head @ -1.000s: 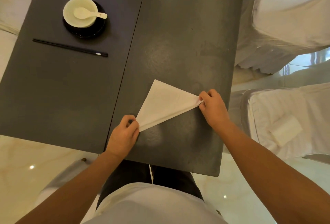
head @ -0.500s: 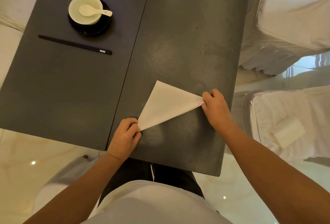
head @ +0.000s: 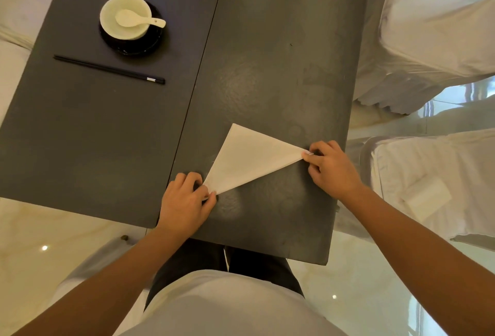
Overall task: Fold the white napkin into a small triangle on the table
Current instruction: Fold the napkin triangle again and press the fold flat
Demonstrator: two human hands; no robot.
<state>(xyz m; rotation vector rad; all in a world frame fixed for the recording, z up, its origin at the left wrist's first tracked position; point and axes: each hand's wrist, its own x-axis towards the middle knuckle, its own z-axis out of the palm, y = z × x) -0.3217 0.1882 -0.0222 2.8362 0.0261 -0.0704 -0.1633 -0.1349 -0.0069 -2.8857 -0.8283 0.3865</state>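
Left hand [head: 184, 201] is pinching the near-left corner of the white napkin [head: 246, 160], thumb and fingers closed on the tip, while the right hand [head: 330, 168] is nipping the right-hand corner between thumb and forefinger, both hands gripping narrow and tight. Between them the napkin is lying flat as a triangle on the dark table [head: 267, 54], its long edge stretching from the left hand at 7 o'clock up to the right hand at 3 o'clock, its free point aiming away toward 12 o'clock. It is looking thin, light and soft, the sort of cloth that is going to slide on this smooth top and lose its crease unless pressed, so the corners being held are the sensible places to grip. Further out, at 10 o'clock on the table, a pale bowl [head: 126, 18] with a ceramic spoon [head: 136, 19] is sitting on a dark saucer [head: 134, 46], black chopsticks [head: 108, 69] lying just beside it, well apart from the fold.
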